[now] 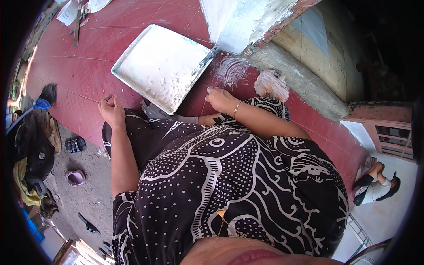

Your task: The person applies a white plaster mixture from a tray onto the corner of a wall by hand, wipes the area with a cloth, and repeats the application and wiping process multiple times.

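My left hand (pixel 111 110) rests by my knee at the left, fingers loosely bent and apart, holding nothing. My right hand (pixel 219 99) is curled just right of the white tray's near corner; what it holds, if anything, is hidden. The square tray (pixel 154 62) lies on red tiles, coated with white paste and lumps. A smeared scraper-like tool (pixel 207 57) lies on its right rim. Beside that are a white smear (pixel 229 68) and a crumpled pale cloth (pixel 270 83). My legs, in patterned black fabric, are folded below the tray, with a grey-socked foot (pixel 185 119) showing.
A white pillar (pixel 229 22) and low concrete ledge (pixel 300 84) border the right. At left, a tile edge meets grey ground with a broom (pixel 47 93), blue dustpan (pixel 40 104) and footwear (pixel 75 144). Another person (pixel 374 187) sits at far right; a bucket (pixel 66 13) stands top left.
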